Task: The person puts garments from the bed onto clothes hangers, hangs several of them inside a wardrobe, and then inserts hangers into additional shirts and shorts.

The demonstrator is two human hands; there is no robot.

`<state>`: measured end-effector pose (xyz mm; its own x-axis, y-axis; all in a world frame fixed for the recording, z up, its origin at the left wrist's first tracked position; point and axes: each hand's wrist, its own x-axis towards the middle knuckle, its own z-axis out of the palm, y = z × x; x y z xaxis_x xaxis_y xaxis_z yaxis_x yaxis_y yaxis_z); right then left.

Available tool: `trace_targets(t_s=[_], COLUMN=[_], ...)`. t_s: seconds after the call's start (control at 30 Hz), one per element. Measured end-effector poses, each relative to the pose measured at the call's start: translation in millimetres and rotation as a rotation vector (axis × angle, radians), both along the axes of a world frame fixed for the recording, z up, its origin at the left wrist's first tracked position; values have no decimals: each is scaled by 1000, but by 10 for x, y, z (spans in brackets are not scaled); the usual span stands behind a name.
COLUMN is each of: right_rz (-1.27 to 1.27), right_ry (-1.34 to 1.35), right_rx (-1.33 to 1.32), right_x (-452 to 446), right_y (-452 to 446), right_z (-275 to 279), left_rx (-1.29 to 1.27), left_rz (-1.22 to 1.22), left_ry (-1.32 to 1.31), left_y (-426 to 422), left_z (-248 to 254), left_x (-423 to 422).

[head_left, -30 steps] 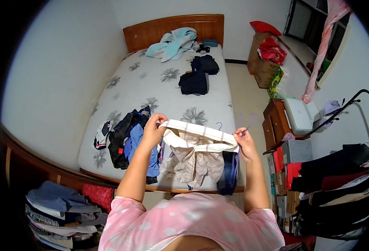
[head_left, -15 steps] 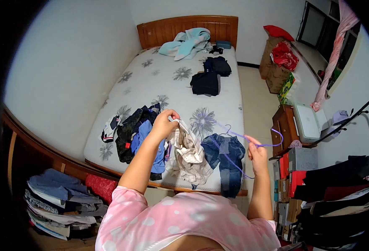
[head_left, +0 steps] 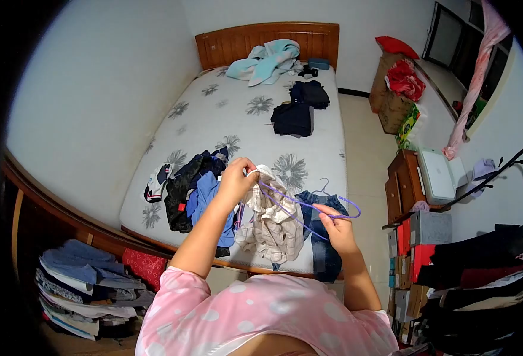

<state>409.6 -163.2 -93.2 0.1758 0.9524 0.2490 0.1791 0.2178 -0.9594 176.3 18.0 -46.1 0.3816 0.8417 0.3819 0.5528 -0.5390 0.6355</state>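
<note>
white and flower-patterned, the bed (head_left: 226, 124) fills most of the view. left of the bed's foot, an open wooden storage unit (head_left: 66, 209) holds stacked folded clothes (head_left: 92, 285). right of the bed, across a strip of floor, stand stacked boxes (head_left: 421, 225) whose contents do not show; farther along, beside the bed's head, is a cardboard box (head_left: 395, 113) with a red bundle (head_left: 405, 81) at its top, in or on it i cannot tell. blue jeans (head_left: 325, 249) lie at the bed's right foot corner. just left of them, at the bed's foot, is the pale checked garment (head_left: 273, 228), its upper edge pinched in the left hand (head_left: 241, 178). the right hand (head_left: 335, 228) is closed on a purple hanger (head_left: 300, 202), whose far end overlaps that edge. the step in hand seems to be fitting hanger to garment; the next move calls for holding the opening apart and guiding the hanger without snagging cloth.
</note>
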Motion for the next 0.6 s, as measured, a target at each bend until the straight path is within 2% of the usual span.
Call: trace_targets(t_s=[0.13,0.33,0.37,0.47,0.5,0.6], right_rz=[-24,-150,-147,-92,-109,-143], right_ry=[-8,-55,-116,-28,-5,35], right_rx=[19,-34,161,156,132,104], right_x=[-42,-252,-264,-288,-277,-198], right_y=[81,229,296,311,295,266], right_z=[33,108,6,-69,-80,-116], left_rx=[14,125,151,127,24,92], left_rz=[-21,-174,-209,-339,-397,-450], left_ry=[14,-54,-65,-63,-41,40], left_y=[-144,-605,-695,-857,-886,-812], left_z=[38,38,18,-112,-101,-176], left_x=[97,396,434,480,453,262])
